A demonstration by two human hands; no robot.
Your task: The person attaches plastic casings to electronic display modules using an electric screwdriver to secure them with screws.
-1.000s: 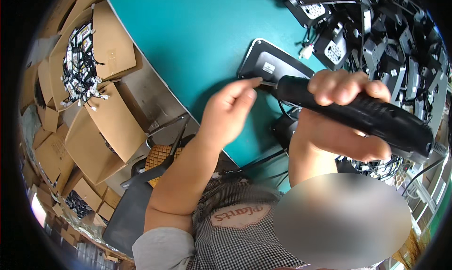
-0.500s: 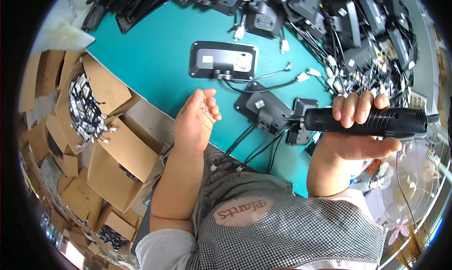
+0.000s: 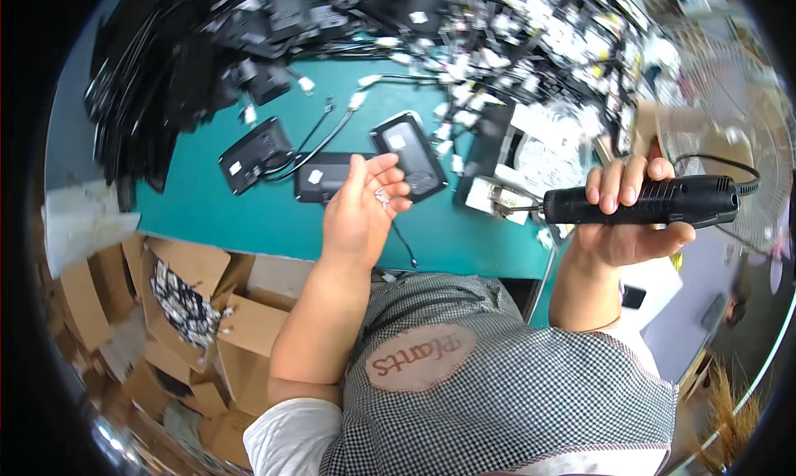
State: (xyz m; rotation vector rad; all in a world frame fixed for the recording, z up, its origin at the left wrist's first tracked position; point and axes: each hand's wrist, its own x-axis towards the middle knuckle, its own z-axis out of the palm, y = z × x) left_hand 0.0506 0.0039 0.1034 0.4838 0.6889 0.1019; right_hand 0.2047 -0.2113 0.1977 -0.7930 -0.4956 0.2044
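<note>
My right hand (image 3: 623, 215) grips a black electric screwdriver (image 3: 672, 202) held level, thumb below and fingers over the top. Its bit points left and reaches the front of a small pale box with a metal piece (image 3: 497, 196); whether they touch I cannot tell. My left hand (image 3: 365, 206) is half curled, palm up, around small shiny screws (image 3: 382, 196). Beneath and behind it lie a black flat housing (image 3: 311, 177), partly hidden by the hand, and a tilted black rectangular housing (image 3: 414, 157). Farther left is another black housing (image 3: 253, 154) with a cable.
Black housings (image 3: 274, 16) and tangled cables with white connectors (image 3: 514, 41) pile along the back of the green table (image 3: 464, 240). A clear round container (image 3: 551, 157) stands behind the pale box. Open cardboard boxes (image 3: 257, 327) are at lower left, a fan (image 3: 730, 119) at far right.
The view has swung right. The screwdriver's bit, over the black housings before, is now at the pale box. My left hand keeps its curl around the screws.
</note>
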